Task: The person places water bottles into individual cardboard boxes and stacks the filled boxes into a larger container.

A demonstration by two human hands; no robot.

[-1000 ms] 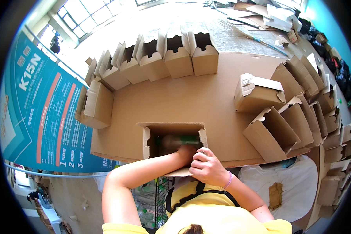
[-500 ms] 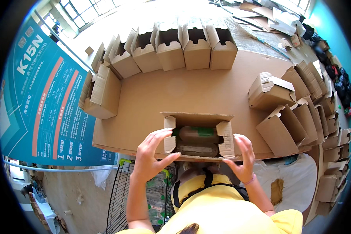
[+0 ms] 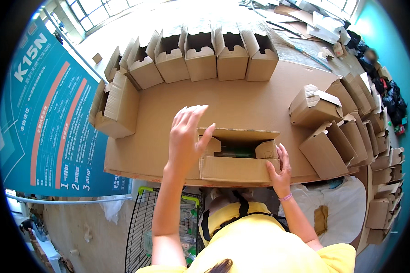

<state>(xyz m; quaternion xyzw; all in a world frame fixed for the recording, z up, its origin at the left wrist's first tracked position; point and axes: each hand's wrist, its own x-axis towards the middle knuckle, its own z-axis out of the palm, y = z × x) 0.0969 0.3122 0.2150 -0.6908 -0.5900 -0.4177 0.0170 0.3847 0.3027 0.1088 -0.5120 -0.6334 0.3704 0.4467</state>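
An open-topped cardboard box (image 3: pixel 234 169) stands at the table's near edge, in front of me. Its far flap and its near panel are up, and the end flaps are bent inward. Inside, a clear container (image 3: pixel 236 154) with some green shows only in part, in shadow. My right hand (image 3: pixel 281 172) grips the box's right end, thumb at the near corner and fingers along the side. My left hand (image 3: pixel 185 136) is raised beyond the box's left end, fingers stretched out and thumb apart, holding nothing.
Several open cardboard boxes (image 3: pixel 200 63) line the far and left edges of the cardboard-topped table (image 3: pixel 177 104). More boxes (image 3: pixel 325 148) crowd the right side. Below the table stand a black wire cart (image 3: pixel 139 223) holding clear containers and a white-covered surface (image 3: pixel 346 209). A blue banner (image 3: pixel 50 118) stands at left.
My left hand has left the box and moved up and away. The box's near panel now stands up, hiding most of the contents. My right hand has closed on the right end.
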